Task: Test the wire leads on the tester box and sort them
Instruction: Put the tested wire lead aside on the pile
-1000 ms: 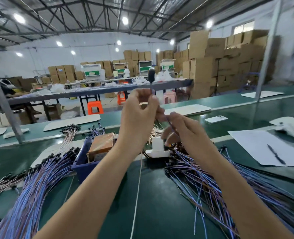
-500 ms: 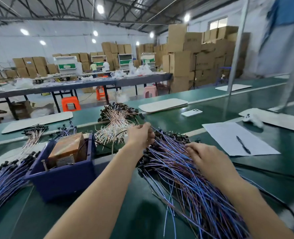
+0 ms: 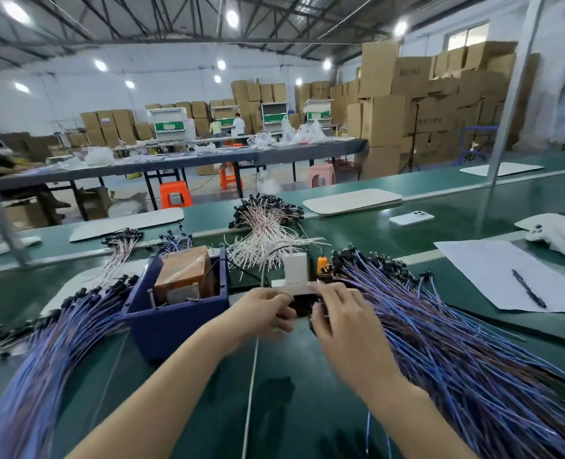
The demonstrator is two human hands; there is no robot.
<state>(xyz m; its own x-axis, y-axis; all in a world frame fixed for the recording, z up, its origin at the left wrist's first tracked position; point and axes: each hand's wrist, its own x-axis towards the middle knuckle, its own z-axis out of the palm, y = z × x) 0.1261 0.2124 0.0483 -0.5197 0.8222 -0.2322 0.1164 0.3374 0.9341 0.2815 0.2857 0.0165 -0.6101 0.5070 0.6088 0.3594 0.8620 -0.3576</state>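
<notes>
Your left hand [image 3: 267,314] and right hand [image 3: 339,314] are bare from fingertips to wrist. Behind each wrist, your left forearm [image 3: 161,385] and right forearm [image 3: 385,387] are bare too, slender, right back to the lower edge. Motion blur hides finer detail.

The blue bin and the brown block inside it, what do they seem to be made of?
The blue bin looks like moulded plastic: even dark blue colour, smooth walls. The brown block seems wrapped in glossy packing tape or film, since its top shines and wrinkles; what is underneath is hidden.
</notes>
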